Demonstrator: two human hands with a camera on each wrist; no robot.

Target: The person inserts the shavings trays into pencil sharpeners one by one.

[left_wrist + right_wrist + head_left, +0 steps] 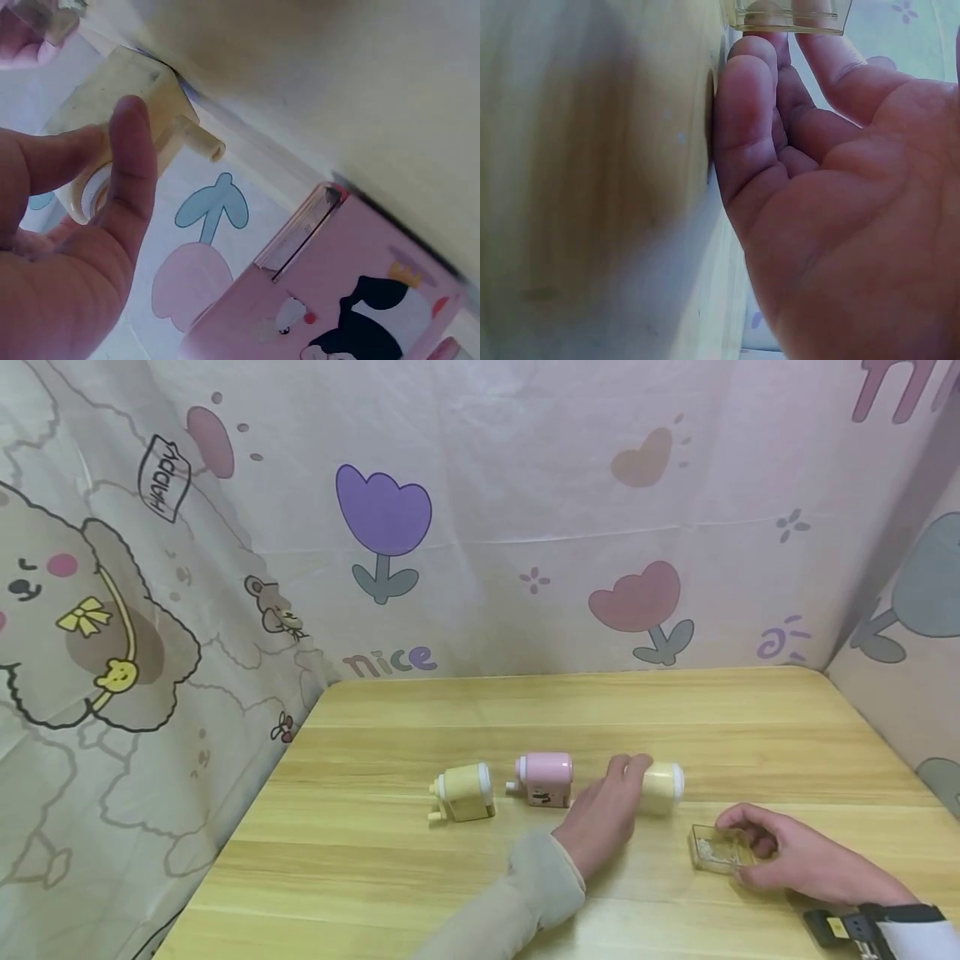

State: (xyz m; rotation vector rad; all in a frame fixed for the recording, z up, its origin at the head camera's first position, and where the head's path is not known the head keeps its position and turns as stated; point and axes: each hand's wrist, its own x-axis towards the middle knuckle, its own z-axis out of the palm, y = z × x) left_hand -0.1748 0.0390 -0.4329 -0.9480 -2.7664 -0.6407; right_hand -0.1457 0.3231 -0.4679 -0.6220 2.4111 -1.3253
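Observation:
My left hand (606, 814) grips a pale yellow crank pencil sharpener (660, 787) that stands on the table, right of the other sharpeners. In the left wrist view its small crank handle (201, 139) sticks out beyond my fingers. A clear, yellowish shavings drawer (712, 852) sits between the thumb and fingers of my right hand (798, 856), low at the tabletop. Whitish bits show inside it. At the top of the right wrist view only the end of this drawer (787, 21) appears, beside the curled fingers (746, 105).
A pink crank sharpener (547, 778) with a cartoon print stands just left of my left hand. Further left is another yellow sharpener (465, 793), its crank facing left. Printed cloth (487, 610) hangs behind and beside the wooden table (360, 860).

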